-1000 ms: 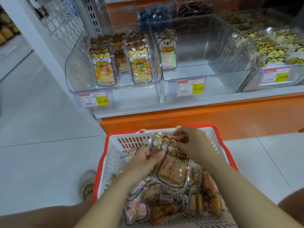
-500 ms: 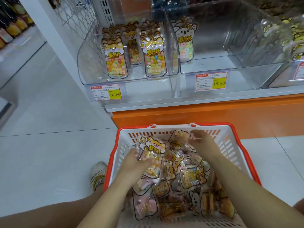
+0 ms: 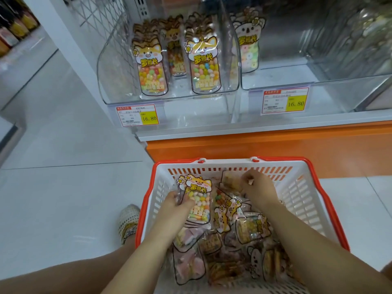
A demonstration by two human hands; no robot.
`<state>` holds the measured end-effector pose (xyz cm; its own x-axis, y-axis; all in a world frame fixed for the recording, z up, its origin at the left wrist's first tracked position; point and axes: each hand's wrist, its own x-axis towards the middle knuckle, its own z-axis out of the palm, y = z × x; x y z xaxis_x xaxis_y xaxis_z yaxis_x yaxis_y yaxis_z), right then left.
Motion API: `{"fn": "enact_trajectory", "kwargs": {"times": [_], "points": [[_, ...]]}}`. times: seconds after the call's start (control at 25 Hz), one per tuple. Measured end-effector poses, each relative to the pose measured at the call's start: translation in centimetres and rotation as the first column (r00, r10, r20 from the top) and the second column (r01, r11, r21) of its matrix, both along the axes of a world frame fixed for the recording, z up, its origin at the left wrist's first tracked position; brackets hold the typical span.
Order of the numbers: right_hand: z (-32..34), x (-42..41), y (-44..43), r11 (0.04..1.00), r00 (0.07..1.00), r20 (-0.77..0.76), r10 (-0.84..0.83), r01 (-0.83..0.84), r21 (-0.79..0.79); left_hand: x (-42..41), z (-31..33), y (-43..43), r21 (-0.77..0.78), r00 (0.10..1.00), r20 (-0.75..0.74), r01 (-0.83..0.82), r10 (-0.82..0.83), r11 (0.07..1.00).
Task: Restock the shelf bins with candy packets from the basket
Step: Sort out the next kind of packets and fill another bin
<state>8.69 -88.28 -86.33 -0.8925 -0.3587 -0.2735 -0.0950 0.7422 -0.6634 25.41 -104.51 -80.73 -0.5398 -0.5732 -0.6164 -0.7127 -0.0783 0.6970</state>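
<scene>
A white basket with a red rim (image 3: 305, 200) stands on the floor before the shelf, holding several candy packets. My left hand (image 3: 177, 203) grips an upright packet of coloured jelly beans (image 3: 198, 195) with a yellow fox label. My right hand (image 3: 257, 189) reaches into the far side of the basket and pinches the edge of another packet (image 3: 230, 181). Above, a clear left shelf bin (image 3: 114, 81) holds rows of fox packets (image 3: 151, 71). The neighbouring clear bin (image 3: 318, 77) holds a koala packet (image 3: 249, 45).
Two price tags marked 16.80 (image 3: 137, 114) (image 3: 285, 101) hang on the bin fronts. An orange shelf base (image 3: 265, 147) runs behind the basket. My shoe (image 3: 128, 222) rests on the pale tiled floor left of the basket. Another shelf (image 3: 12, 32) stands far left.
Both hands held one packet together a second ago. They have separated: the left keeps the jelly bean packet, the right has moved to another packet at the basket's far side. The view shifted left.
</scene>
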Motion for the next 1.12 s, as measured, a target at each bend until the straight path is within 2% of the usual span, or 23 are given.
{"fn": "enact_trajectory", "kwargs": {"times": [0.08, 0.12, 0.2, 0.28, 0.32, 0.36, 0.44, 0.48, 0.56, 0.76, 0.92, 1.04, 1.12], "points": [[2.4, 0.6, 0.5, 0.982, 0.982, -0.124, -0.144, 0.126, -0.141, -0.2, 0.2, 0.4, 0.069, 0.996, -0.01, -0.084, 0.085, 0.994], [3.9, 1.0, 0.9, 0.947, 0.964, -0.121, -0.236, 0.201, -0.251, -0.3, -0.1, 0.6, 0.146, 0.988, -0.027, -0.144, 0.149, 0.979], [6.8, 2.4, 1.5, 0.829, 0.933, 0.028, -0.359, 0.333, -0.449, -0.4, -0.1, 1.6, 0.323, 0.956, -0.047, -0.26, 0.29, 0.91], [9.0, 3.9, 1.7, 0.681, 0.905, 0.286, -0.315, 0.426, -0.596, -0.8, -0.2, 2.7, 0.456, 0.927, -0.065, -0.301, 0.369, 0.838], [9.7, 4.8, 1.7, 0.646, 0.886, 0.385, -0.259, 0.455, -0.613, -1.0, 0.0, 3.4, 0.502, 0.914, -0.078, -0.31, 0.399, 0.807], [10.1, 5.6, 2.0, 0.674, 0.891, 0.398, -0.217, 0.432, -0.599, -1.2, 0.4, 4.1, 0.557, 0.902, -0.096, -0.301, 0.421, 0.774], [11.0, 7.1, 2.4, 0.836, 0.955, 0.248, -0.163, 0.267, -0.479, -1.3, 1.3, 5.2, 0.611, 0.883, -0.146, -0.274, 0.446, 0.743], [11.4, 7.7, 2.6, 0.894, 0.977, 0.168, -0.132, 0.19, -0.406, -1.2, 1.7, 5.7, 0.611, 0.872, -0.174, -0.269, 0.458, 0.745], [12.3, 8.9, 2.8, 0.927, 0.992, 0.105, -0.076, 0.109, -0.359, -0.7, 3.2, 6.5, 0.589, 0.853, -0.236, -0.256, 0.466, 0.766], [15.8, 10.6, 2.5, 0.928, 1.0, -0.017, -0.004, -0.003, -0.372, 0.8, 7.3, 7.6, 0.422, 0.795, -0.515, -0.091, 0.321, 0.902], [18.1, 11.1, 2.0, 0.904, 0.982, -0.175, 0.073, -0.139, -0.404, 1.6, 10.2, 7.1, 0.274, 0.767, -0.591, -0.099, 0.249, 0.957], [21.5, 9.0, 1.6, 0.81, 0.987, -0.029, 0.158, -0.147, -0.567, 1.9, 13.1, 5.1, 0.226, 0.755, -0.631, -0.038, 0.177, 0.973], [23.8, 6.5, 1.2, 0.771, 0.973, -0.016, 0.229, -0.191, -0.608, 1.4, 15.6, 3.3, 0.05, 0.768, -0.638, -0.028, 0.053, 0.998]]}}
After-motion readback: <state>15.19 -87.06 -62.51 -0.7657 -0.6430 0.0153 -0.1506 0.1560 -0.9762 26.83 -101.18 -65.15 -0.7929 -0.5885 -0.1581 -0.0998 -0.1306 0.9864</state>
